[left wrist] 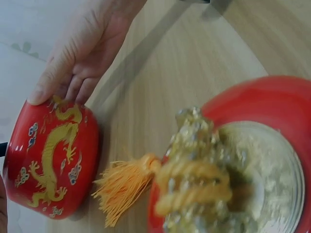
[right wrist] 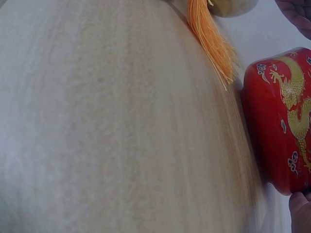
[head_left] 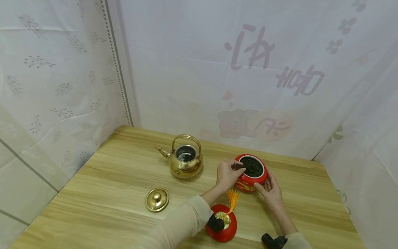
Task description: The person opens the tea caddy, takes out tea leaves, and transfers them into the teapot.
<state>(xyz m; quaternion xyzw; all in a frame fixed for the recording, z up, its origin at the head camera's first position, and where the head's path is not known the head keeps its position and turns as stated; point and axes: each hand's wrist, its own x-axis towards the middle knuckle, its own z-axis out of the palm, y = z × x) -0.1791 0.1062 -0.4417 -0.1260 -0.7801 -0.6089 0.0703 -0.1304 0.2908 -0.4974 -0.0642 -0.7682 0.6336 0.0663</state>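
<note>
A red jar with a gold dragon holds dark, dry tea leaves. My right hand grips its right side; in the left wrist view the thumb lies on the jar's red wall. At the rim, my left hand pinches a small dark utensil, its far end hidden or lost among the leaves. Only a dark tip of it enters the left wrist view. To the left, a golden teapot stands uncovered, with dark bits inside.
The teapot's golden lid lies at the front left. A red jar lid with an orange tassel lies below my left forearm. Black wrist devices sit at both wrists. Patterned white cloth hangs behind the wooden table.
</note>
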